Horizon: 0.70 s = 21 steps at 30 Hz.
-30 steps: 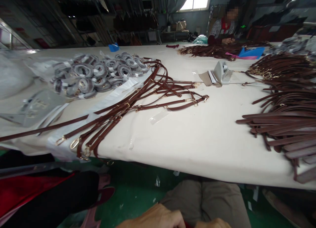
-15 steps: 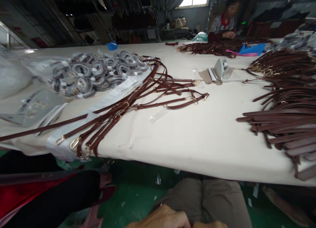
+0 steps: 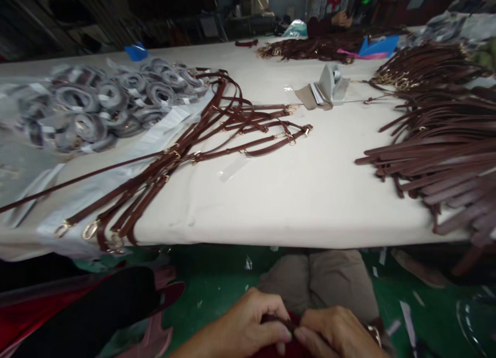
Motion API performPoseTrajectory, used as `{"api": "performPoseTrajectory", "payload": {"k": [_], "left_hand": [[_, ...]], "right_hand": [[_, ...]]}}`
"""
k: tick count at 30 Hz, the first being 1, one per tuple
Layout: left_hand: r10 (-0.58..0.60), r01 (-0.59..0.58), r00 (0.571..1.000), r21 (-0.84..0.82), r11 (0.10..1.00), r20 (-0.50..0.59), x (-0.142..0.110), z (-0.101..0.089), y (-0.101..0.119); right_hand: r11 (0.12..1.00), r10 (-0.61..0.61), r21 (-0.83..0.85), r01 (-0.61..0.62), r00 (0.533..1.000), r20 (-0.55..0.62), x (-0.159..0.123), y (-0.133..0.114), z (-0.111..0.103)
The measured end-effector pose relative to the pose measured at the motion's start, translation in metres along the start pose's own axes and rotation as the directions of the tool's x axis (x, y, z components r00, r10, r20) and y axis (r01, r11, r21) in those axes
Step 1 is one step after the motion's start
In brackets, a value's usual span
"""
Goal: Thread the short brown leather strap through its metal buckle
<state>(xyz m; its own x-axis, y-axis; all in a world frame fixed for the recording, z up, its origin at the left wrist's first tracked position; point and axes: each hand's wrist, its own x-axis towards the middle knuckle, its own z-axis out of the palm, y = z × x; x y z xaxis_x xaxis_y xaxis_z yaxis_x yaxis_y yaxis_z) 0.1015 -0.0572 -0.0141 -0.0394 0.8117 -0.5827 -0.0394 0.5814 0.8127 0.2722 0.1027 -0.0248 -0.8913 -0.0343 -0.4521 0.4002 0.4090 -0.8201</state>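
Table [image 3: 294, 203], cream-topped, fills most of the head view; we sit at its near edge, knees under it. Largest heap: dark brown flat straps [image 3: 437, 141] on the right, too many to count, long axes running roughly left-right, ends pointing our way. Next: bundle of thin brown straps w/ gold clips [image 3: 186, 151], approx. six or more, overlap stops a firm count; long axis diagonal from near-left edge to centre-far. Then grey wrapped coils [image 3: 101, 102] far left, well over a dozen, blurred. One folded grey card packet [image 3: 325, 87] centre-far. One blue bit [image 3: 136, 52] beyond the coils. A co-worker's hand [image 3: 341, 18] at the far side, w/ another strap pile there.

Smallest: in our lap, below the table edge, left hand [image 3: 248, 329] and right hand [image 3: 333, 332] meet, fingertips pressed together, pinching one small dark strap piece [image 3: 284, 324] over something red. It lies between both hands, equally near each. Its axis we cannot tell; mostly hidden.
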Motion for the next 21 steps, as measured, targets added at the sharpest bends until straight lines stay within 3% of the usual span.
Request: {"api": "performPoseTrajectory", "payload": {"k": [4, 10, 17, 21], "left_hand": [[0.016, -0.016, 1.0, 0.038, 0.999, 0.004, 0.001, 0.001, 0.004], [0.055, -0.055, 0.998, 0.07, 0.996, 0.012, 0.003, 0.003, 0.004], [-0.073, 0.074, 0.997, -0.169, 0.983, 0.014, 0.002, 0.01, 0.001], [-0.077, 0.078, 0.997, -0.253, 0.964, 0.016, 0.002, 0.014, 0.0]], "right_hand": [[0.999, 0.036, 0.004, -0.036, 0.998, -0.051, -0.017, -0.019, -0.02], [0.996, 0.08, 0.038, -0.078, 0.995, -0.062, -0.02, -0.022, -0.016], [0.996, 0.052, 0.076, -0.046, 0.995, -0.084, -0.014, -0.021, -0.014], [0.991, 0.062, 0.12, -0.052, 0.995, -0.077, -0.015, -0.017, -0.013]]}}
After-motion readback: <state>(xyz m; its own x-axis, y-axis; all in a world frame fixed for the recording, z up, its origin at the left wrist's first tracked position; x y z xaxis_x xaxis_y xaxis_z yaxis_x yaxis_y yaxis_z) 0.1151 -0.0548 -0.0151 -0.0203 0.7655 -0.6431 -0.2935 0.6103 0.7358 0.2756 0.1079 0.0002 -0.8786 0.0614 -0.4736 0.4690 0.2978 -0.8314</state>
